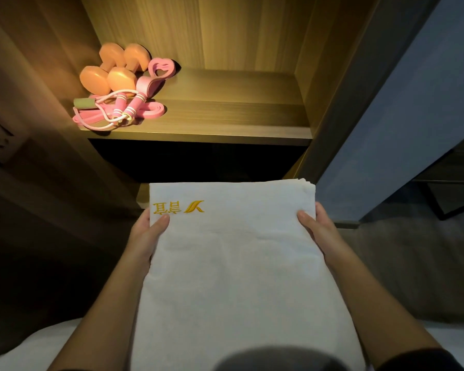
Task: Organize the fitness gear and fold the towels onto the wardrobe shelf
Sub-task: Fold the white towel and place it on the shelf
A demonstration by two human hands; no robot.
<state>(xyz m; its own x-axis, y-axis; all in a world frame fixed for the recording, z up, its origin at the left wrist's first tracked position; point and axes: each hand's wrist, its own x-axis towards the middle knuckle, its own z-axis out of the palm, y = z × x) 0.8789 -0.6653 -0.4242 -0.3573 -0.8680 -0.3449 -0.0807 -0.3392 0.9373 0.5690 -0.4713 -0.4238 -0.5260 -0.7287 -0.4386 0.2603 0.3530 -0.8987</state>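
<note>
A folded white towel [233, 253] with yellow embroidery near its far left corner is held flat in front of me, below the wardrobe shelf [225, 113]. My left hand [148, 234] grips its left edge, thumb on top. Along the right edge sits my right hand [319, 231], thumb on top too. On the shelf's left end lie two orange dumbbells [110, 68], a pink heart-shaped grip ring [161, 68], a pink jump rope [123, 108] and a pink resistance band [150, 111].
The lit shelf's middle and right part show bare wood. A dark compartment [198, 162] lies under the shelf. The wardrobe's open door or side panel [359, 89] stands at the right, a wall socket [0, 135] at the left. White bedding [24, 352] shows at the bottom.
</note>
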